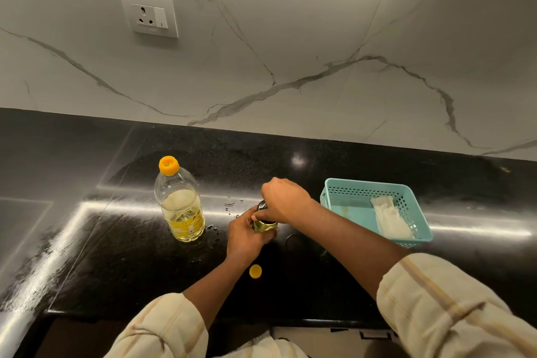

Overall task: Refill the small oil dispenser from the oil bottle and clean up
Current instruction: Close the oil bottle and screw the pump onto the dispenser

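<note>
Cream sleeves [162, 325] with faint tan stripes, soft and rumpled, are pushed up both forearms, which reach out from the front edge of the tabletop [116, 256], a polished black speckled stone that mirrors a bright streak of light. Just inside that front edge, between the forearms, a small round yellow cap [255, 271] lies loose. Midway between the front and back edges the left hand [247, 238] wraps around the dispenser [263, 226], a small glass cylinder showing yellow oil, and holds it upright on the stone. The right hand [286, 200] arches over it from above, wrist raised, its fingers [266, 216] curled down and gripping the dark top [261, 206]. Toward the left edge the bottle [180, 203] stands upright, clear ribbed plastic, under half full of pale oil, with a yellow closure on its neck and a yellow label whose print is too small to read. Droplets [232, 204] glisten on the stone between bottle and hands. Toward the right edge sits a teal plastic basket [374, 186], rectangular with perforated walls, holding a folded white cloth [390, 219]. Behind the back edge rises a veined marble wall [290, 38] with a white socket [149, 13].
</note>
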A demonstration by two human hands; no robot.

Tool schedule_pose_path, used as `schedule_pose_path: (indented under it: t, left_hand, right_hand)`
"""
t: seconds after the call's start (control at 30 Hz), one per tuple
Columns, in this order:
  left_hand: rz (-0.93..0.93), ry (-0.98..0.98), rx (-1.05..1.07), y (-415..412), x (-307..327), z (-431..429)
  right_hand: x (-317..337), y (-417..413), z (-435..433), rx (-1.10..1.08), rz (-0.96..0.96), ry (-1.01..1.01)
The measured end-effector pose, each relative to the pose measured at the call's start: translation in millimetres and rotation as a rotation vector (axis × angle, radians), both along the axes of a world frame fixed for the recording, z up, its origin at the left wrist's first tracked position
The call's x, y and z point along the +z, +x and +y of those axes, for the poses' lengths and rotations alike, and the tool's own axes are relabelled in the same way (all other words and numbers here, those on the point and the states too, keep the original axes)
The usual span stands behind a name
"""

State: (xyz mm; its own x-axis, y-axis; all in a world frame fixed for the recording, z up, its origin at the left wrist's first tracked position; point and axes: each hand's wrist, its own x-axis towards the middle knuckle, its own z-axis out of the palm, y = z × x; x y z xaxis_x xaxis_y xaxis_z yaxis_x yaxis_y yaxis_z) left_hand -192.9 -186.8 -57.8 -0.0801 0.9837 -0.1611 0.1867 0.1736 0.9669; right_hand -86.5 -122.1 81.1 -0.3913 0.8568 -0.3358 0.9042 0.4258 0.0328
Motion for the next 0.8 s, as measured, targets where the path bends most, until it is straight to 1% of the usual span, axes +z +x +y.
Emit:
schedule_pose_path:
  t: [0.13,0.3,0.4,0.47,0.53,0.57,0.6,0.63,0.67,0.73,0.8]
  left_hand:
    - [0.013,-0.008,-0.001,-0.3,-0.1,0.7]
    - [0.005,-0.011,0.001,1.2,-3.4,-0.9]
    - [0.055,0.001,-0.016,-2.2,-1.0,-0.4]
    - [0.094,0.004,-0.058,-8.5,2.9,0.9]
    - [0.095,-0.019,-0.056,-20.0,6.7,-1.9]
    - [0.084,-0.028,-0.034,-28.7,9.4,-5.6]
    - [0.068,-0.018,-0.005,-39.2,13.2,-12.8]
    - [0.053,0.001,0.027,-50.2,17.0,-23.4]
    - [0.053,0.016,0.069,-62.1,21.8,-36.6]
    - [0.092,0.045,0.199,-86.3,32.0,-66.3]
    - [0.138,0.088,0.352,-108.4,43.2,-91.3]
  right_hand:
    - [1.8,1.9,1.4,0.061,0.001,-0.096]
    - [-4.6,6.8,-0.2,0.026,0.021,-0.099]
    - [-4.3,7.3,-1.0,0.026,0.007,-0.087]
    - [-0.6,12.2,-6.4,0.041,-0.02,0.004]
    - [8.6,17.6,-21.2,0.086,-0.01,0.2]
    - [13.4,19.4,-32.9,0.119,0.057,0.3]
    - [13.6,19.8,-46.5,0.149,0.146,0.359]
    - [9.6,20.2,-61.2,0.15,0.225,0.353]
    - [1.0,19.0,-75.8,0.124,0.269,0.281]
    - [-26.0,14.0,-100.2,0.069,0.242,0.056]
    - [-57.1,10.9,-111.2,0.026,0.19,-0.089]
